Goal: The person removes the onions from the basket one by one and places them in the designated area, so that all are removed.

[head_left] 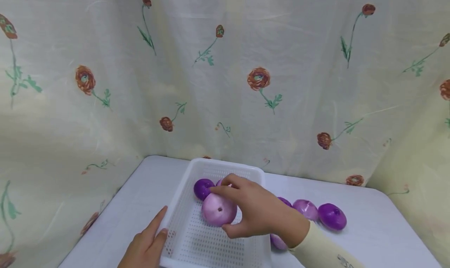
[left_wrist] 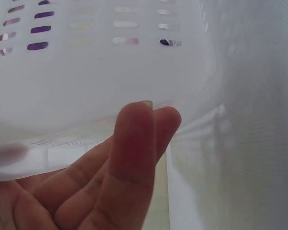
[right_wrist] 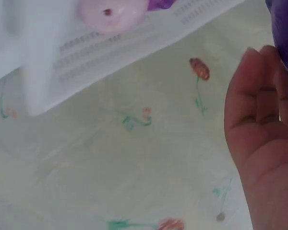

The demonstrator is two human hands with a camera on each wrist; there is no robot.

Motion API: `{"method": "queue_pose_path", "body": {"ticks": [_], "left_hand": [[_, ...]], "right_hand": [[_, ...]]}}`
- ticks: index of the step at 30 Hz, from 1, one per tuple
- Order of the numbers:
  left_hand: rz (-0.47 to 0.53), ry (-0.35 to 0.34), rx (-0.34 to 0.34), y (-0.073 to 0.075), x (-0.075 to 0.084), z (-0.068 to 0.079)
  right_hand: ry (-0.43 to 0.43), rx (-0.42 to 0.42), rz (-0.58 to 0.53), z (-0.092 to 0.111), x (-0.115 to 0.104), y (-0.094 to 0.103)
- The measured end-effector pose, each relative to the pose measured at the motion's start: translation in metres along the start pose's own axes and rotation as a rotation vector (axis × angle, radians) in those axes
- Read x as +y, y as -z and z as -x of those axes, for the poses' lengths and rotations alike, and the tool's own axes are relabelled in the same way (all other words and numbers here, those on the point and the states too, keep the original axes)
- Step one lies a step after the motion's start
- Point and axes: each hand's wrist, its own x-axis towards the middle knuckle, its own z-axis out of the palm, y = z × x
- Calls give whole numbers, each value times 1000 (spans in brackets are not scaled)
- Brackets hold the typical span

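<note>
A white perforated plastic basket sits on the white table. My left hand grips its left rim; in the left wrist view that hand has its fingers curled against the basket's rim. Over the basket, my right hand holds a light purple red onion between thumb and fingers. Inside the basket lies a dark purple onion, with another partly hidden behind the right hand. In the right wrist view, the right hand is at the edge, touching a dark purple surface.
Right of the basket, several more red onions lie on the table, among them a dark one and a paler one. One onion is partly hidden by the right forearm. A flowered curtain hangs behind the table.
</note>
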Motion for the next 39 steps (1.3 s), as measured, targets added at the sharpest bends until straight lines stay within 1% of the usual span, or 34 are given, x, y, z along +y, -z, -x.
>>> {"method": "queue_pose_path", "body": {"ticks": [4, 7, 11, 14, 18, 21, 25, 28, 31, 33, 37, 39], "left_hand": [[6, 18, -7, 1, 1, 0], [8, 30, -10, 1, 1, 0], [10, 41, -8, 0, 2, 0], [16, 45, -7, 0, 2, 1], [14, 55, -10, 1, 3, 1], [19, 53, -7, 1, 3, 1], [40, 38, -7, -1, 3, 0], [40, 33, -8, -1, 3, 0], [36, 37, -3, 0, 4, 0], [44, 45, -4, 1, 4, 0], [73, 53, -8, 1, 3, 1], [92, 54, -10, -1, 2, 1]], "right_hand": [[4, 110, -90, 23, 12, 9], [-47, 170, -148, 42, 19, 18], [-132, 251, -143, 69, 27, 32], [-166, 322, -112, 90, 32, 42], [-230, 378, -77, 118, 38, 47], [-274, 399, -48, 142, 44, 42], [-311, 441, -4, 175, 56, 27], [-405, 461, -5, 194, 61, 15], [-534, 459, -9, 204, 63, 4], [-602, 457, 0, 207, 64, -2], [-697, 481, 6, 213, 67, -9], [-724, 491, 2, 216, 69, -11]]}}
